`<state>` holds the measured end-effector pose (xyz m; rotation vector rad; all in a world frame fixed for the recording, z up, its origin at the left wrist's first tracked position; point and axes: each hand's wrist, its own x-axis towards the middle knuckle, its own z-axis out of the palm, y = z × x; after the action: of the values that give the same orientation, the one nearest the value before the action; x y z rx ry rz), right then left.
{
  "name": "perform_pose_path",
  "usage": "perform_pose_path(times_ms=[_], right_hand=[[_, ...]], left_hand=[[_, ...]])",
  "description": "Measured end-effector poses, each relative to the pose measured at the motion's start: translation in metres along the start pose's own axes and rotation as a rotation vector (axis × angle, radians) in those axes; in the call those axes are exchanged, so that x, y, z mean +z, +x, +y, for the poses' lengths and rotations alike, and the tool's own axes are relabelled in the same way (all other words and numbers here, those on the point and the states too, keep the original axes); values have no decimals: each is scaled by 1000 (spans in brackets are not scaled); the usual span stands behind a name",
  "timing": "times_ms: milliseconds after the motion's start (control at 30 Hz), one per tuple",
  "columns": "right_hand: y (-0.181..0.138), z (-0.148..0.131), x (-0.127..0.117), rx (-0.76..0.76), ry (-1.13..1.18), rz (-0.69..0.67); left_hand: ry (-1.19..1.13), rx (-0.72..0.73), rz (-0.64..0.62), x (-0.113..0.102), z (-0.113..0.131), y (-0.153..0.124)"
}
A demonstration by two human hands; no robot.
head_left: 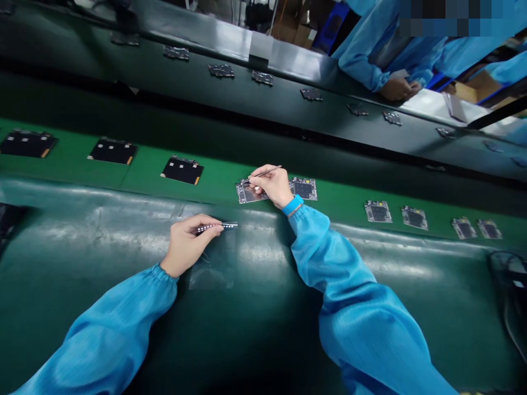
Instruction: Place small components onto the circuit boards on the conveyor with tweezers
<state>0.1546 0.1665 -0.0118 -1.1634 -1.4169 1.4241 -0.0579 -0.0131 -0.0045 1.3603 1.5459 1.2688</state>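
Tweezers (269, 171) are pinched in my right hand (276, 185), their tips over the left end of a circuit board (247, 193) on the green belt. A second circuit board (305, 189) lies just right of it, and my right hand hides where the two meet. Between the fingertips of my left hand (187, 241) is a dark strip with a row of white squares (209, 226), its clear end sticking out to the right. My left hand is held over the near mat, in front of the belt.
Black-covered boards (181, 170) lie spaced along the belt (222, 175) to the left; bare boards (377, 212) lie to the right. Beyond, a dark shelf carries several small dark pieces (262, 78). Across it a co-worker's hands (399, 88) hold something pale. Cables (508, 296) sit at the right edge.
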Motion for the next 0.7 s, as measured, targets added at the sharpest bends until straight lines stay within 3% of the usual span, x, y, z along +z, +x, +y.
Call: perform_pose_path(times_ms=[700], right_hand=[[-10,-1,-21,7,20,60]], left_hand=[[-11,-2,-3,-2,-2,-1]])
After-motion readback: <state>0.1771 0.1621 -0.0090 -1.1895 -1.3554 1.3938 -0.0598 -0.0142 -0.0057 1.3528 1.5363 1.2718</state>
